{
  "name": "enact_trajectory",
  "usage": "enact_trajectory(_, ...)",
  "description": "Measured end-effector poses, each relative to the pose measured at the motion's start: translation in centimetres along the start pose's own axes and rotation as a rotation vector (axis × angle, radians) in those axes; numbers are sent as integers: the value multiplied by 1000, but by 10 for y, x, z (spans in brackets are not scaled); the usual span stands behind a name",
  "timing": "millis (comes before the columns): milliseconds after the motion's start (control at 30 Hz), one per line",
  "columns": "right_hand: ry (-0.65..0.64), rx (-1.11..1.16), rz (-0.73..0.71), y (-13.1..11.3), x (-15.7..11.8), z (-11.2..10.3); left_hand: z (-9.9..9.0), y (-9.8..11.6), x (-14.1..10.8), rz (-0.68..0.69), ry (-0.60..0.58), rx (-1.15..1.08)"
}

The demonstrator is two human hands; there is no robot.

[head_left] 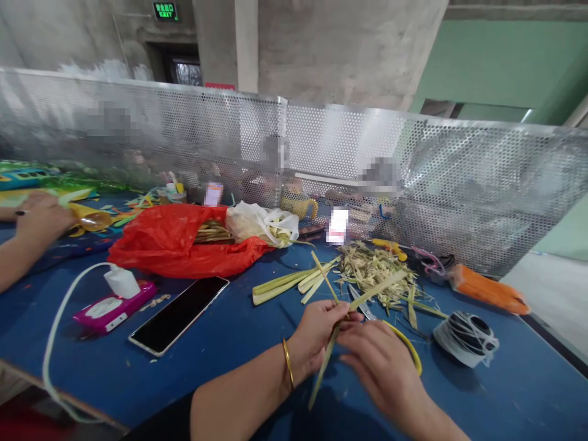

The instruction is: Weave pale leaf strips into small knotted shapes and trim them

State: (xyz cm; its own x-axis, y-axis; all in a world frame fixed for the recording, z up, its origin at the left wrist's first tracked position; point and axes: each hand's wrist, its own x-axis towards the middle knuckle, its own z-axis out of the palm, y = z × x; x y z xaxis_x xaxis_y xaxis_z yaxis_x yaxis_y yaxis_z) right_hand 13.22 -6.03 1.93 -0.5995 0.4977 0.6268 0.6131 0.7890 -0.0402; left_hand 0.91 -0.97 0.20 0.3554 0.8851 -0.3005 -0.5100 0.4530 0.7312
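Note:
My left hand is closed, pinching crossed pale green leaf strips between thumb and fingers. One strip hangs below the hand; a narrow strip and a wider one stick out above it. My right hand meets the left at the crossing, its fingers bent together on the strips; its thumb is hidden. Scissors lie just behind the right hand, blades pointing away, their yellow handle partly covered. Cut leaf pieces rest beyond my left hand. Farther right is a heap of leaf scraps.
A phone and a magenta power strip with a white plug lie left. A red plastic bag sits behind them. At right are a grey yarn ball and an orange packet. A co-worker's hand works far left.

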Motion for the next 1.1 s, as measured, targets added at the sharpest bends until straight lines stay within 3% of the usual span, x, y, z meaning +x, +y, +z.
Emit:
enact_trajectory(100,119,-202,295,13,11,-15,3,-6,-5,62,-114,172)
enact_trajectory(200,0,-372,485,25,25,-18,6,-11,-10,44,-185,325)
enact_trajectory(300,-136,-198,625,31,35,-10,8,-12,-12,-13,-166,407)
enact_trajectory(367,-106,5,680,28,36,-6,7,-10,-12,-38,-144,430)
enact_trajectory(467,101,125,588,16,29,-9,4,-6,-9,-86,-120,403)
enact_trajectory(567,184,6,401,1,15,-15,-1,2,-5,-197,-96,254)
enact_trajectory(700,144,-125,221,-9,-5,-9,-5,16,-3,-306,-65,28)
enact_trajectory(867,53,-245,187,-7,-26,14,-7,24,-5,-310,-97,-157)
enact_trajectory(1100,2,-467,77,-15,-18,13,-7,18,-4,-224,-41,-199)
